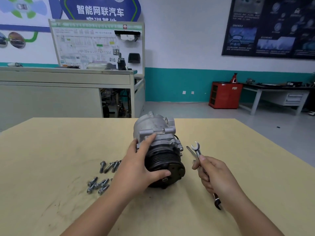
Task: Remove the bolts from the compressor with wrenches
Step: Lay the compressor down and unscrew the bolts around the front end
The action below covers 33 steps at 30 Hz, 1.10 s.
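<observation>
A car-repair teaching workshop: a wiring board (95, 46) and car poster (271, 26) on the wall (184, 40), a red tool cabinet (225, 95).

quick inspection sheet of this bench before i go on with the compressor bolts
surface: tan table, dark smudges near the front left
job's things: compressor lying on the table, pulley end towards the camera; loose bolts in two clusters on the table to its left; wrenches held off the compressor, to its right
clutter: nothing seen
grippers: left hand grips the compressor; right hand holds the wrenches
cables: what looks like a short dark wire on the compressor's right side
surroundings: grey workbench with a training board, red cabinet, dark poster
</observation>
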Tool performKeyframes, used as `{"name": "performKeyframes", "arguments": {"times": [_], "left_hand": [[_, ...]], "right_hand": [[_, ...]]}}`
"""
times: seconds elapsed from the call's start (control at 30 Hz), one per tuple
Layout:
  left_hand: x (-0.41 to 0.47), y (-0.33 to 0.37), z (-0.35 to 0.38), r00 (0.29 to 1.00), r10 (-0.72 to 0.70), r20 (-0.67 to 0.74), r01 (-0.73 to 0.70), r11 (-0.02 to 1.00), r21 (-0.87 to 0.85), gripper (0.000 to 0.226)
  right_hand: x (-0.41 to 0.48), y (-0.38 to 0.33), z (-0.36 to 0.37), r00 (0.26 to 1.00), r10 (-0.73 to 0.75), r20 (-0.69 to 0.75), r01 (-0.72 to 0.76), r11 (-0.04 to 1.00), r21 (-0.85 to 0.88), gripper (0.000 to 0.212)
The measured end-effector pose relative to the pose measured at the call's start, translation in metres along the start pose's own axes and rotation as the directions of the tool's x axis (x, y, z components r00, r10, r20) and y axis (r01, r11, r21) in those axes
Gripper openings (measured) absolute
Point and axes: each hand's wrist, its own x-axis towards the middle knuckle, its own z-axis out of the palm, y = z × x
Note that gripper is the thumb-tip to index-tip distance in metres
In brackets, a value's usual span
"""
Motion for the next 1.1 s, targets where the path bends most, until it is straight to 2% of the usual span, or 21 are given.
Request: {"name": "performKeyframes", "arguments": {"times": [0.17,0.3,0.63,0.83,1.1], "left_hand": [[0.007,-0.017,-0.017,0.995,0.084,0.056,-0.078,0.991,-0.11,0.093],[0.011,-0.028,-0.021,0.99,0.094,0.108,-0.074,0.982,-0.176,0.095],[0.0,-0.036,-0.007,0.992,0.128,-0.006,-0.125,0.959,-0.252,0.089],[-0.001,-0.035,-0.007,0.991,0.129,-0.02,-0.13,0.958,-0.256,0.087],[-0.002,-0.034,-0.005,0.997,0.079,-0.005,-0.078,0.97,-0.232,0.09]], "right_hand": [[0.005,0.002,0.003,0.995,-0.035,0.099,0.05,0.986,-0.161,0.042],[0.011,0.004,0.004,0.987,-0.105,0.12,0.138,0.941,-0.31,0.041],[0.012,0.01,0.001,0.986,-0.121,0.115,0.156,0.913,-0.376,0.038],[0.012,0.003,-0.001,0.976,-0.199,0.086,0.214,0.822,-0.527,0.033],[0.013,-0.004,-0.008,0.964,-0.231,0.131,0.259,0.707,-0.658,0.028]]}}
